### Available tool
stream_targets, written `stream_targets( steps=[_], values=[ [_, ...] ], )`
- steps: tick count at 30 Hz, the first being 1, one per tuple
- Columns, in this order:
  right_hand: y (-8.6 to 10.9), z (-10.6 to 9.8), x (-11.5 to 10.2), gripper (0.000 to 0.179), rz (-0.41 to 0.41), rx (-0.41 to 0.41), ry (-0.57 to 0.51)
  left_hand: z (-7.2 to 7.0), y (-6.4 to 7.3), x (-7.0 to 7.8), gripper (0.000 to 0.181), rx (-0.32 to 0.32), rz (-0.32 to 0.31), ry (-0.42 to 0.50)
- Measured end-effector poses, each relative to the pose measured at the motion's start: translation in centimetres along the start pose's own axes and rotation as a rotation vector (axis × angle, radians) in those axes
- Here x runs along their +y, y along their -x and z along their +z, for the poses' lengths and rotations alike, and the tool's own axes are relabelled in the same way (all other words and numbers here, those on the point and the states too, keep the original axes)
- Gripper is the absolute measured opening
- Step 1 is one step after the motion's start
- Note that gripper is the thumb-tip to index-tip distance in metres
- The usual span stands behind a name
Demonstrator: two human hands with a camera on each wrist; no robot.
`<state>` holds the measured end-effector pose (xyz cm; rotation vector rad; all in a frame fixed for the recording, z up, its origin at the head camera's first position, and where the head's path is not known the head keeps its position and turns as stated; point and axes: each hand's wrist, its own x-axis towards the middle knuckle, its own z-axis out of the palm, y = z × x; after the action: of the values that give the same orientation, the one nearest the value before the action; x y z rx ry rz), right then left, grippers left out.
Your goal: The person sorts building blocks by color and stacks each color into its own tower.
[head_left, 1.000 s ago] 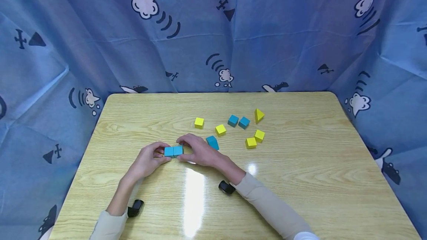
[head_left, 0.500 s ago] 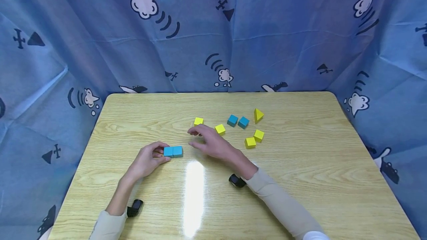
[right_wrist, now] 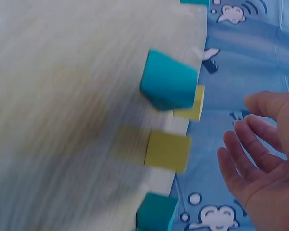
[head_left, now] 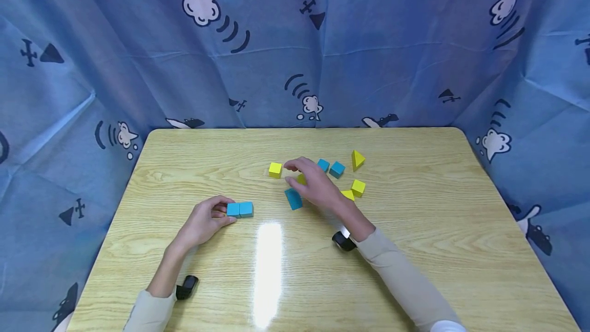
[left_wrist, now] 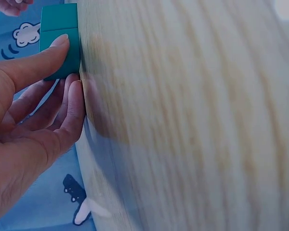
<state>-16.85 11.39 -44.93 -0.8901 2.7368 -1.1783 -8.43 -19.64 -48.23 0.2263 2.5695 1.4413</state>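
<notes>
Two blue cubes stand side by side on the table at the left. My left hand (head_left: 205,222) pinches the left cube (head_left: 233,210) between thumb and fingers; the right cube (head_left: 246,209) sits flush against it. In the left wrist view the thumb (left_wrist: 60,42) lies on the nearer cube's face. My right hand (head_left: 315,183) hovers with loosely bent fingers over a yellow cube (head_left: 301,179), partly covering it. Between its fingers there is nothing, as the right wrist view of the hand (right_wrist: 269,163) shows. A blue slanted block (head_left: 293,199) lies just below that hand.
Another yellow cube (head_left: 275,169) lies left of the right hand. Beyond it are two more blue cubes, one (head_left: 337,169) fully visible, and a yellow triangular block (head_left: 357,160). Two yellow cubes, one of them here (head_left: 358,187), sit right of the wrist. A blue curtain (head_left: 392,76) surrounds the table.
My right hand has let go of the right blue cube and moved right and away from me, over the scattered blocks. The left hand has stayed on its cube.
</notes>
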Motion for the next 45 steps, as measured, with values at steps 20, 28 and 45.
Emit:
stream_targets(
  steps=[20, 28, 45],
  values=[
    [0.5, -3.1, 3.7, 0.037, 0.159, 0.036, 0.237, -0.2, 0.0, 0.0, 0.035, -0.004, -0.003, -0.022],
    [0.6, -3.2, 4.6, 0.043, 0.229, -0.010, 0.255, -0.1, -0.1, -0.1, 0.036, -0.007, -0.013, -0.021],
    [0.3, -3.6, 5.1, 0.041, 0.263, -0.036, 0.201, -0.1, 0.0, 0.0, 0.037, -0.011, -0.013, -0.014]
  ],
)
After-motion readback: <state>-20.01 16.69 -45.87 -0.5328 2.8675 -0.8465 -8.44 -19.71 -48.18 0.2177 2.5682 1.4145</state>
